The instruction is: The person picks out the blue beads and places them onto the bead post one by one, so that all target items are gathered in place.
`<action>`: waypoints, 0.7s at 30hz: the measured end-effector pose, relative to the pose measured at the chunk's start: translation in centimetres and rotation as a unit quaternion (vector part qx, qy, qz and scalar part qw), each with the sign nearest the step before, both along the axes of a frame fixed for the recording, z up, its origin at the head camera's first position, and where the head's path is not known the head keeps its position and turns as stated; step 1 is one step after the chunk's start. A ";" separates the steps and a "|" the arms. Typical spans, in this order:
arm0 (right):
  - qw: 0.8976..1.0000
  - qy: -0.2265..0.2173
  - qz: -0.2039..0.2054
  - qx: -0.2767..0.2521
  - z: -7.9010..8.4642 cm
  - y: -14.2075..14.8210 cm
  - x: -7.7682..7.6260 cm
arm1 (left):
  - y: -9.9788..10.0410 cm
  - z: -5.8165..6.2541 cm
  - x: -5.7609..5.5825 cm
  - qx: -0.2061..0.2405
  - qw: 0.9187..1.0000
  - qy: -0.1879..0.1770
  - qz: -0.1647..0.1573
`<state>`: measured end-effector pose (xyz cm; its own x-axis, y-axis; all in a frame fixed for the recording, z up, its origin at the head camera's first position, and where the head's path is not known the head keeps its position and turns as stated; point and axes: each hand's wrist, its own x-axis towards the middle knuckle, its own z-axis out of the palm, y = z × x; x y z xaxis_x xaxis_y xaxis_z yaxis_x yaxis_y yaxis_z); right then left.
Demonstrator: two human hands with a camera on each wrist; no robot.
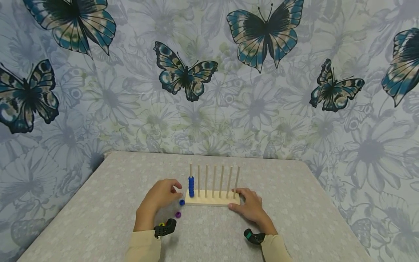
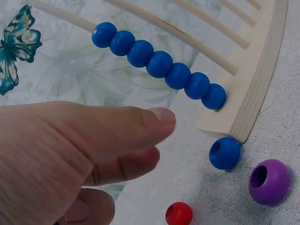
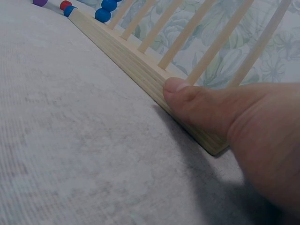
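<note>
A wooden bead stand (image 1: 212, 201) has a row of upright pegs on a flat base. On its leftmost peg sits a stack of several blue beads (image 2: 159, 64). My left hand (image 1: 164, 193) hovers just left of that peg, thumb and fingers loosely bent with nothing between them. Below its fingertips, a loose blue bead (image 2: 224, 153) lies by the base's left corner. My right hand (image 1: 249, 204) grips the right end of the base, with the thumb (image 3: 199, 101) along the front edge and the fingers behind.
Closer to me lies a purple bead (image 1: 178, 214). A red bead (image 2: 179, 213) is beside it, and a yellow bead (image 1: 162, 224) shows partly behind the left wrist's camera. A pale patterned cloth (image 1: 294, 203) covers the table, which meets a butterfly-patterned wall.
</note>
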<state>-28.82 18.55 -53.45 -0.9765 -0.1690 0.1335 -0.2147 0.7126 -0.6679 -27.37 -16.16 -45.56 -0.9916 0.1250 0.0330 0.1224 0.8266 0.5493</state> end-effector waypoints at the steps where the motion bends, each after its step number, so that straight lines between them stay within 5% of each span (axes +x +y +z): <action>1: 1.000 0.001 -0.001 0.001 -0.1 0.0 0.0 | 0.0 0.0 0.0 0.001 1.000 -0.003 0.000; 21: 1.000 0.000 -0.004 0.008 0.2 -0.2 0.2 | 0.3 -0.9 0.2 -0.006 0.999 -0.046 -0.019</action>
